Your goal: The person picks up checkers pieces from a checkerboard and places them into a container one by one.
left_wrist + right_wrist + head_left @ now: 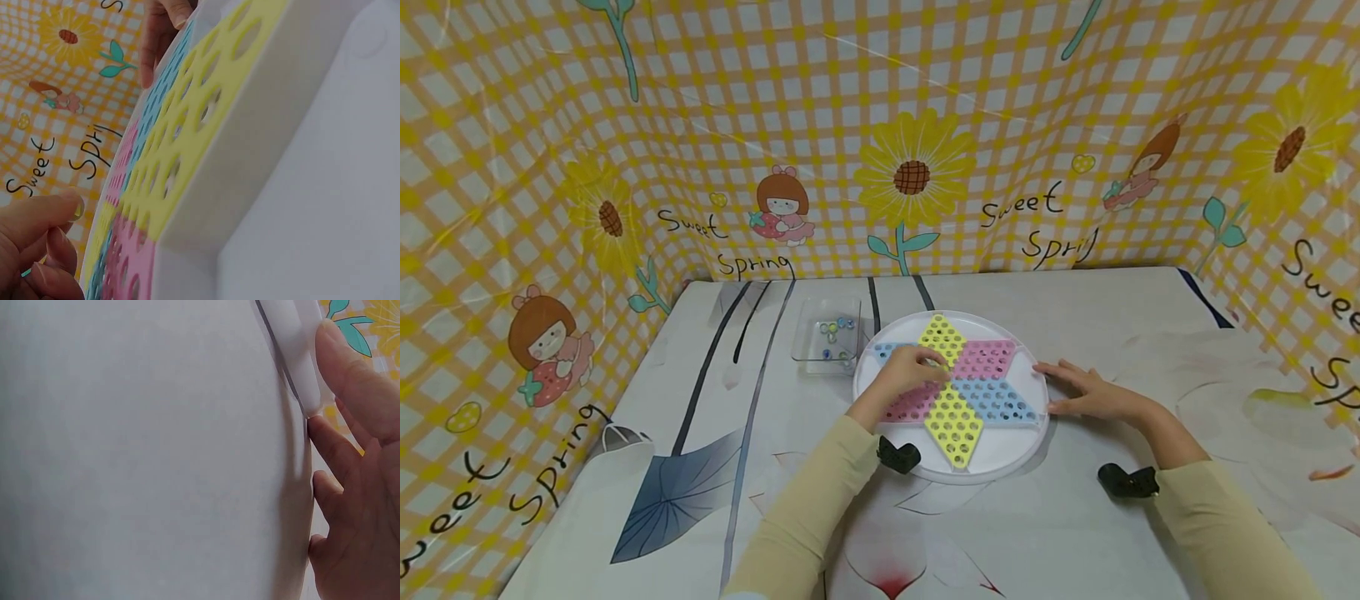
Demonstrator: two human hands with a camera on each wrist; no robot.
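A round white Chinese checkers board (1003, 448) with a yellow, pink and blue star of holes lies on the table. My left hand (910, 371) is over the middle of the star. Between its thumb and finger it pinches a small glass marble (79, 210), of which a yellow-green glint shows in the left wrist view. My right hand (1093, 396) is at the board's right edge with its fingers spread. In the right wrist view its thumb and a finger touch the white rim (299, 356). Several marbles sit in the board's holes.
A clear plastic box (807, 337) with several marbles (831, 329) stands left of the board, close to its rim. A printed cloth covers the table, and a checked curtain (850, 233) rises behind it. Black wrist devices (1127, 481) sit at both cuffs.
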